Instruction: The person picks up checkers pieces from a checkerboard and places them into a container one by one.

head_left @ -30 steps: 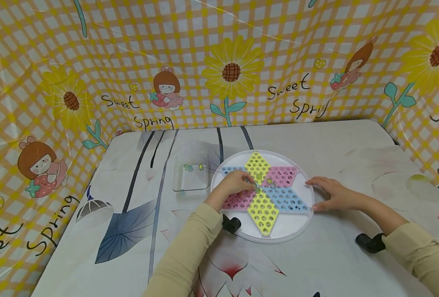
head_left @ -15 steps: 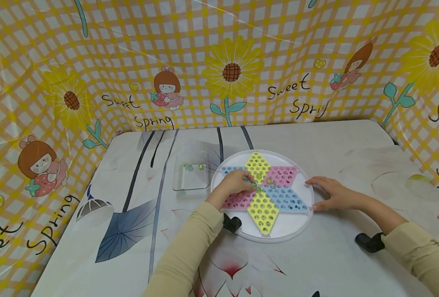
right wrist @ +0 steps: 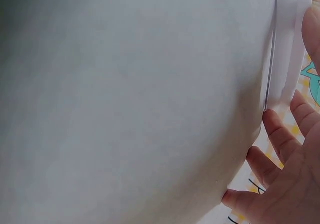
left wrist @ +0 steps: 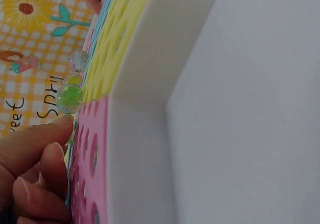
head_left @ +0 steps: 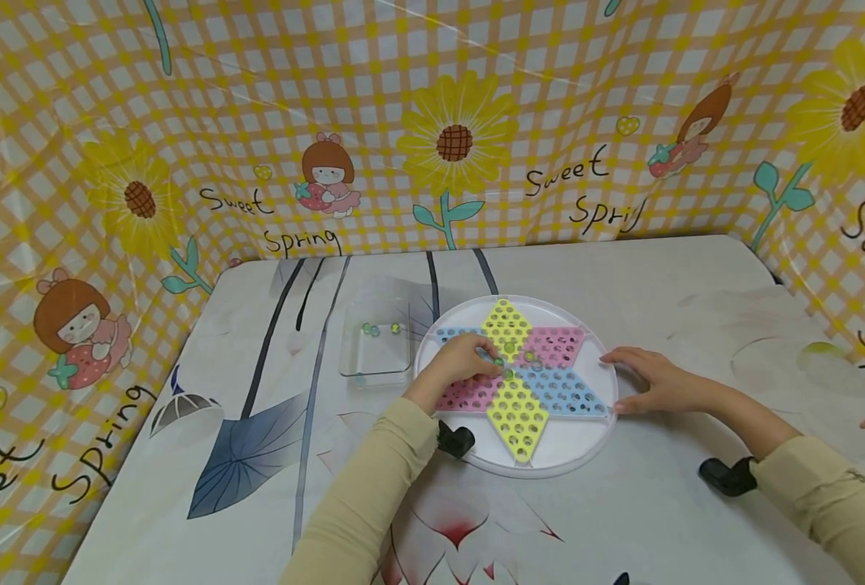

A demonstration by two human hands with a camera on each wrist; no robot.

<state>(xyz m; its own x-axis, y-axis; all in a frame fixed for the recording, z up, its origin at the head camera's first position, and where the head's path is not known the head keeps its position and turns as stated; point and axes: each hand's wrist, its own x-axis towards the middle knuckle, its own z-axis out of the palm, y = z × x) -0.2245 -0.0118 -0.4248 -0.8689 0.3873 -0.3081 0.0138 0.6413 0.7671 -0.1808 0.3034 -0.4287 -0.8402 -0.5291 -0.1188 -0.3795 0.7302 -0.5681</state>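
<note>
In the head view, a round white Chinese checkers board carries a star of yellow, pink and blue holed triangles. My left hand leans over its pink left triangle, fingers curled, pinching a greenish marble near the star's centre. Several clear marbles sit around that spot; a green one shows just beyond the fingertip in the left wrist view, where the pinched marble is mostly hidden. At the board's right rim, my right hand has its fingers and thumb spread, the tips touching the edge, as the right wrist view also shows.
A clear plastic box left of the board holds a few marbles. Printed white cloth covers the table. A yellow checked curtain hangs behind and at both sides. Black wrist camera mounts sit under both forearms.
The left fingers have shifted slightly at the star's centre, and the greenish marble at their tips shows more than before. The right hand stays at the rim.
</note>
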